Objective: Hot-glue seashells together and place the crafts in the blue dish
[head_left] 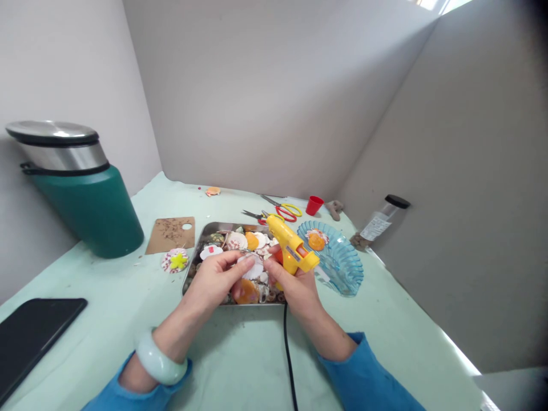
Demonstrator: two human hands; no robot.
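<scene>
My right hand [295, 288] grips a yellow hot glue gun [291, 246], nozzle pointing up and away, its black cord [289, 354] trailing toward me. My left hand [214, 279] pinches a white scallop shell [253, 266] and an orange shell [247, 292] below it, held over the near edge of a metal tray [201, 242] filled with several shells. Both hands meet just above the tray. A pale bangle [158, 359] sits on my left wrist.
A blue shell-shaped glass dish [342, 265] with an orange shell lies right of the tray. Scissors [282, 211], a red cup [314, 205] and a clear jar [381, 220] sit behind. At left stand a green bin [89, 205], a cardboard piece [171, 234], a decorated shell [175, 261] and a black tablet [29, 337].
</scene>
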